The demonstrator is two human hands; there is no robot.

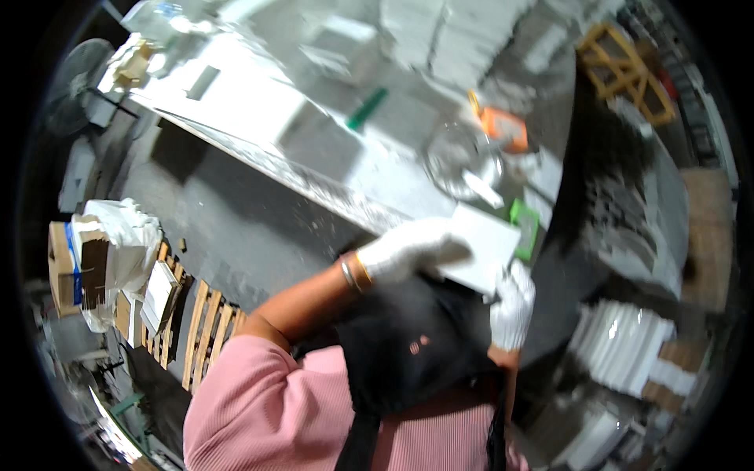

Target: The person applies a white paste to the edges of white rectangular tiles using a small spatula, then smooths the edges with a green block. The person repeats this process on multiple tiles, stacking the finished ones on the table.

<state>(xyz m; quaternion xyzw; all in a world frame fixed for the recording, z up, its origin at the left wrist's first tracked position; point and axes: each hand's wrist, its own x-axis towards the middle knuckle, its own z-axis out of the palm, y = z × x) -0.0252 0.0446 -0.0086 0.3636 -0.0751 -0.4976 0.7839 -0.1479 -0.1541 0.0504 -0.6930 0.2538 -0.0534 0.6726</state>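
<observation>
A flat white square panel [485, 245] is held up in front of me at the near edge of the workbench. My left hand [414, 250], in a white knit glove, is closed on the panel's left side. At its lower right corner my right hand [513, 304], gloved the same way, is closed with bent fingers. Motion blurs the fingertips of both hands. Just beyond the right hand is a bright green object [525, 228], partly behind the panel. Farther off on the bench stand a round, clear-looking basin [463, 161] and a white piece [482, 191] by its rim.
An orange object [504, 129] and a dark green bar [367, 109] lie on the workbench [259, 94]. Wooden pallets [206, 330] and wrapped cartons [118, 251] sit on the floor at left. Stacked white sheets [623, 345] are at right. A fan [75, 86] stands far left.
</observation>
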